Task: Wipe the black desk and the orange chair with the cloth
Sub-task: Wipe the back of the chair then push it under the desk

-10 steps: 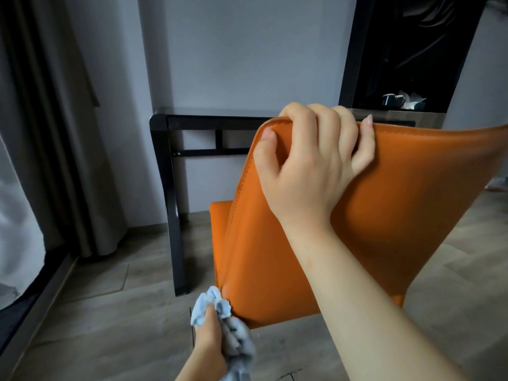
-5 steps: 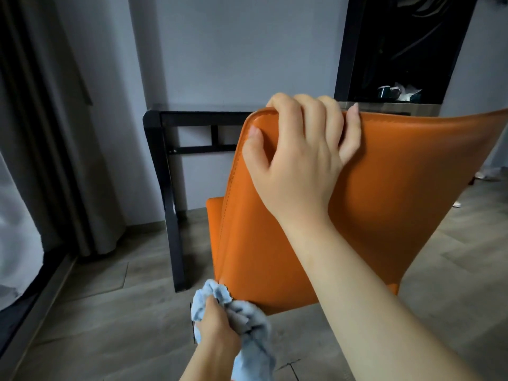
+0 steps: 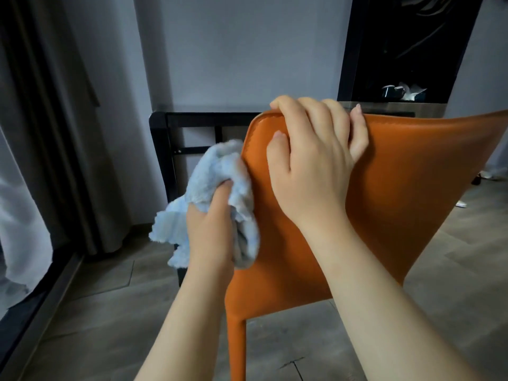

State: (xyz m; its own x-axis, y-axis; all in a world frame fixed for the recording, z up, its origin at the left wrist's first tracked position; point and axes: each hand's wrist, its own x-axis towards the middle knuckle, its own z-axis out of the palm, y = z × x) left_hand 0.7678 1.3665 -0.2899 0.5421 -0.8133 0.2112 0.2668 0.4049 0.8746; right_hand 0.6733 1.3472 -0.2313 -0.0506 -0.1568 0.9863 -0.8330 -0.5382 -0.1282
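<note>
Two hands on orange chair (image 3: 406,193), left hand (image 3: 210,229) bunching cloth (image 3: 211,171), fingertips hidden

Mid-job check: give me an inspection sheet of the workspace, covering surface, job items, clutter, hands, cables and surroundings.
Surface: black desk stands behind the chair against the wall; its top is barely visible.
Job's things: orange chair seen from behind; light blue cloth pressed on the backrest's left edge.
Clutter: small items on the dark shelf, too small to identify.
Hands: left hand grips the cloth; right hand grips the backrest top.
Cables: nothing seen.
Surroundings: curtains at left, wood floor.
</note>
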